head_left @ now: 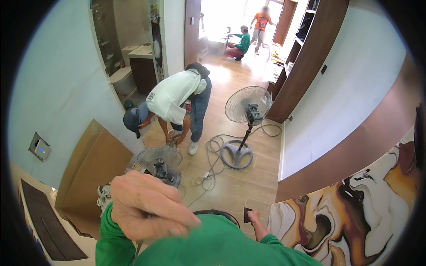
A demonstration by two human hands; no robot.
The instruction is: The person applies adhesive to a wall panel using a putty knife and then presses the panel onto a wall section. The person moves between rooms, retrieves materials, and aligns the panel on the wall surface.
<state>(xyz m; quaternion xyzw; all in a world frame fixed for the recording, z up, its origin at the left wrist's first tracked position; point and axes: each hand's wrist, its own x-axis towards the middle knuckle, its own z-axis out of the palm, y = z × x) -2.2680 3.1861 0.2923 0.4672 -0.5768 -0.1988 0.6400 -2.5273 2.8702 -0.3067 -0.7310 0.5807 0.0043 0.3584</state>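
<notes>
My left hand (pixel 146 206) is raised close to the camera, its fingers curled and pressed together. Whatever they hold, if anything, is hidden from sight. Down by the patterned panel (pixel 335 217), my right hand (pixel 254 217) grips a small dark flat piece (pixel 247 215) with straight edges. Its exact kind is not plain. Swirls of white, brown, black and amber cover the panel, which stands along my right side. Green sleeves cover both of my arms.
A bent-over person (pixel 175 97) handles a low fan (pixel 159 162) ahead on the left. A pedestal fan (pixel 242 128) stands mid-floor among loose grey cables (pixel 215 150). Cardboard (pixel 93 173) leans against the left wall. Two people (pixel 242 43) (pixel 261 26) are far back.
</notes>
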